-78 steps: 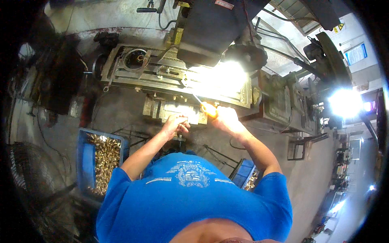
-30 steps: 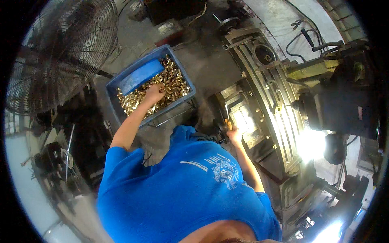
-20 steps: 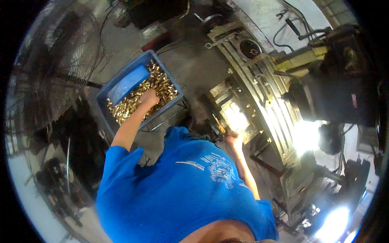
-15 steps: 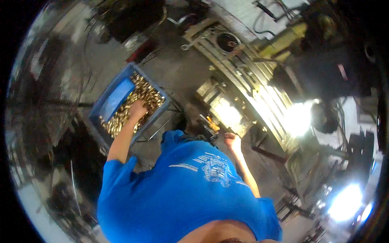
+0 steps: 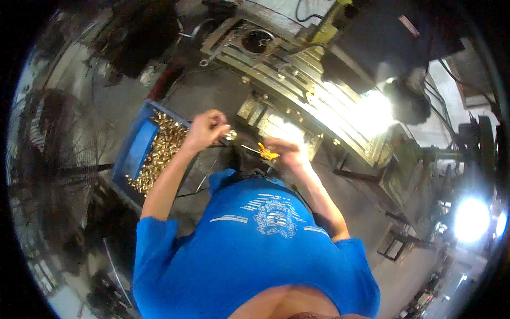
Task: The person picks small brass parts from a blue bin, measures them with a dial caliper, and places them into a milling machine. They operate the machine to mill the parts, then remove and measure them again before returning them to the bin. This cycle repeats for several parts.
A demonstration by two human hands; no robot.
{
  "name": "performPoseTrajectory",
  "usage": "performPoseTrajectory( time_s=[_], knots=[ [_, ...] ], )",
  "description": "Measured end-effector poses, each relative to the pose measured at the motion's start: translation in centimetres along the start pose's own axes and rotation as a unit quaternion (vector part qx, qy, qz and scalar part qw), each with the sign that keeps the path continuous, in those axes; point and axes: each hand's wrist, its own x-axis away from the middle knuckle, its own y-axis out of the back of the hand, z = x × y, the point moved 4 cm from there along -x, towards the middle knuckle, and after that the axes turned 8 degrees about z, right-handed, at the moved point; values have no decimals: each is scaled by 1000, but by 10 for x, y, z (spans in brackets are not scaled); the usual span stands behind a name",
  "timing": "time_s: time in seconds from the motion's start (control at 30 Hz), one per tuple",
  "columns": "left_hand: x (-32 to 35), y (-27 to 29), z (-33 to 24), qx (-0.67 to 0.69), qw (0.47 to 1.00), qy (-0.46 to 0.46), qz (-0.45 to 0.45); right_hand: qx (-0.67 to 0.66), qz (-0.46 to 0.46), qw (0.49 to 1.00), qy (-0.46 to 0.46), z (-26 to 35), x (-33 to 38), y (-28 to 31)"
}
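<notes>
L hand [image 5: 204, 129] pinches small brass part [image 5: 230, 135], right of blue bin [image 5: 137, 151]: prob. dense, rigid, slick; grip sides. R hand [image 5: 287, 151] fingers closed on orange-handled tool [image 5: 265, 153].

I see a bright blue short-sleeved T-shirt [image 5: 255, 250] filling the lower centre of the frame, a white printed emblem [image 5: 275, 219] on its chest, both forearms bare.
</notes>
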Motion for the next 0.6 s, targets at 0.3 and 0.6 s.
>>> performPoseTrajectory(
  time_s=[0.3, 0.6],
  knots=[
    [-50, -114, -29, 102, 965, -45, 239, -323, 96, 941, -8, 5, 19, 8],
    [-54, -155, -20, 90, 961, -76, 252, -316, -55, 947, 31, -9, 54, 10]
  ],
)
